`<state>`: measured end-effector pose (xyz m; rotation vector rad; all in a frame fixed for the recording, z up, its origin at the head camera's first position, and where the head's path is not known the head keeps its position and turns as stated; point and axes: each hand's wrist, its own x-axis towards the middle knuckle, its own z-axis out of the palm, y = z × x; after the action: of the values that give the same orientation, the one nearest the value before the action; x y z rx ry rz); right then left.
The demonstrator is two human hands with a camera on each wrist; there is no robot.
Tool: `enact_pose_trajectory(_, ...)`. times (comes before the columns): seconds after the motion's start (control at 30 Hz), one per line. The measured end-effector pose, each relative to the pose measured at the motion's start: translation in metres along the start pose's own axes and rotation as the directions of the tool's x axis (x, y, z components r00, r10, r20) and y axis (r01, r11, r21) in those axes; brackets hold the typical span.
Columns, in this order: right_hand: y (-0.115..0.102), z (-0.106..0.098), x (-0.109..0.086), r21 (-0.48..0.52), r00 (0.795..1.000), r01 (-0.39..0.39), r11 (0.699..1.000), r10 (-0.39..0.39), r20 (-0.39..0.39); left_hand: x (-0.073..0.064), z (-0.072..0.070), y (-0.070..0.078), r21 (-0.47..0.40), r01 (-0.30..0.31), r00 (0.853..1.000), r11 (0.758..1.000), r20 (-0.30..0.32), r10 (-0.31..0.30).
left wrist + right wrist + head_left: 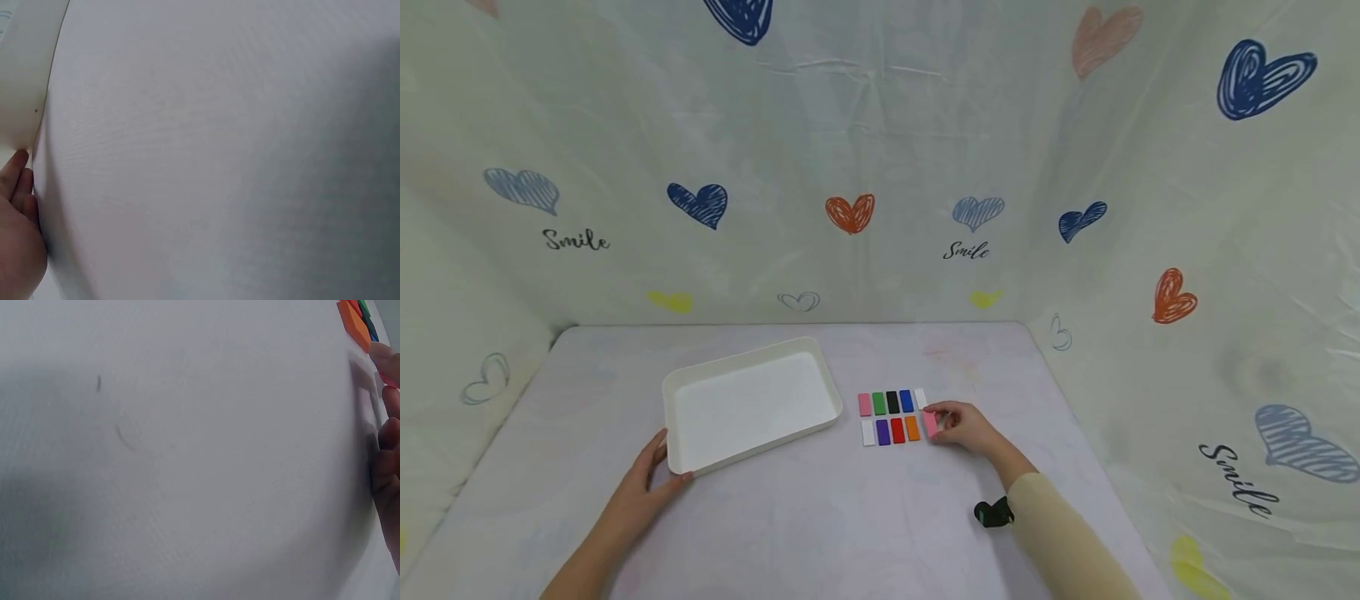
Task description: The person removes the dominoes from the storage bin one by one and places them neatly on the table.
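Note:
In the head view my right hand [966, 427] pinches a small pink rectangular block [931, 423] between thumb and fingers. That block stands at the right end of the near row, just right of an orange block [912, 428]. The right wrist view shows only part of the pink block [389, 380] among my fingertips. My left hand [638, 492] holds the near left corner of a shallow white tray [752, 450], thumb along its front side and fingers at its left side. Nothing lies in the tray. Fingers of my left hand [19, 231] touch the tray's wall in the left wrist view.
Several coloured blocks lie in two rows right of the tray, among them a green block [879, 404], a black block [892, 402] and a purple block [883, 432]. A small dark object [994, 512] shows beside my right sleeve. Heart-printed curtains [880, 125] surround the table.

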<state>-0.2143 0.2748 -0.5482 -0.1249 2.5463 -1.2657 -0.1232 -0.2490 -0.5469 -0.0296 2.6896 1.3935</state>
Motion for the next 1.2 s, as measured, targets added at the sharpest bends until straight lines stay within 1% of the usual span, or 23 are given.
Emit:
enact_pose_trajectory(0.1,0.0031,0.0014,0.0008,-0.010,1.000,0.001,1.000,-0.001,0.004,0.0010,0.0013,-0.0024,0.001,-0.006,1.000,1.000,0.005,0.006)
enact_pose_trajectory(0.23,0.0062,0.0031,0.0018,-0.009,1.000,-0.003,1.000,0.003,0.003,0.0017,0.0031,-0.0049,-0.003,-0.013,1.000,1.000,-0.005,0.013)
enact_pose_trajectory(0.47,0.0094,0.0059,0.0041,-0.019,1.000,-0.002,1.000,0.002,0.004,0.0018,0.0037,-0.0058,-0.012,-0.046,0.999,0.999,-0.014,0.046)
enact_pose_trajectory(0.63,0.0094,0.0065,0.0053,-0.030,1.000,0.004,1.000,-0.004,0.007,0.0020,0.0042,-0.0059,-0.001,-0.050,0.999,0.999,-0.019,0.050)
enact_pose_trajectory(0.8,0.0089,0.0072,0.0060,-0.039,1.000,-0.001,0.999,0.002,0.008,0.0020,0.0029,-0.0053,-0.009,-0.052,0.999,0.999,-0.010,0.052)
enact_pose_trajectory(1.07,0.0078,0.0070,0.0033,0.003,1.000,-0.002,1.000,0.002,-0.009,0.0018,0.0040,-0.0063,0.004,-0.032,0.999,0.999,-0.011,0.032)
enact_pose_trajectory(1.2,0.0077,0.0067,0.0035,0.005,1.000,-0.010,1.000,0.010,-0.014,0.0014,0.0047,-0.0070,0.011,-0.031,0.999,0.999,-0.014,0.031)
